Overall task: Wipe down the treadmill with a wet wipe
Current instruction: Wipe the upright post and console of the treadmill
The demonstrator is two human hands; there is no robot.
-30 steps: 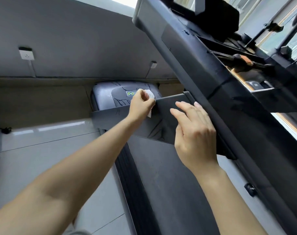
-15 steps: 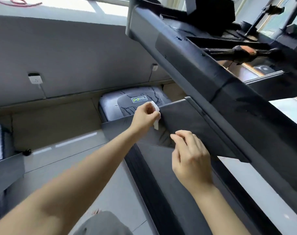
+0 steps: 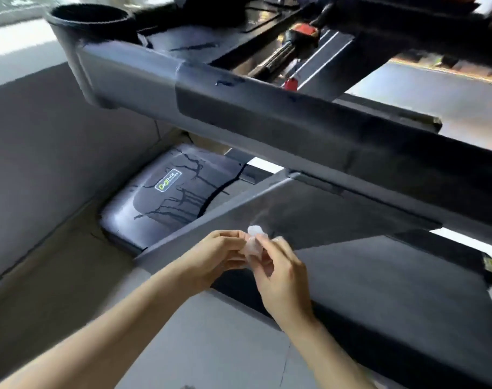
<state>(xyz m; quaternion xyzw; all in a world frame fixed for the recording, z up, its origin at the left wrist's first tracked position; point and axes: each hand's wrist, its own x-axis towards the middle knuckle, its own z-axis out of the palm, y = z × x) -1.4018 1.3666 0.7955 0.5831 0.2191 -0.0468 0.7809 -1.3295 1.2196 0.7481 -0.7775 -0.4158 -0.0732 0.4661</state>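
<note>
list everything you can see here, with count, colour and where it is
treadmill: 1, dark grey, fills the right and top
motor cover: 1, grey-black with a green logo, centre left, low by the wall
belt: 1, black, lower right
cup holder: 1, black inside, top left on the console
safety clip: 1, red, top centre
wipe: 1, white, crumpled, between both hands
wall: 1, grey, left
floor: grey tiles, bottom
left hand: 1, pinching the wipe
right hand: 1, pinching the wipe
</note>
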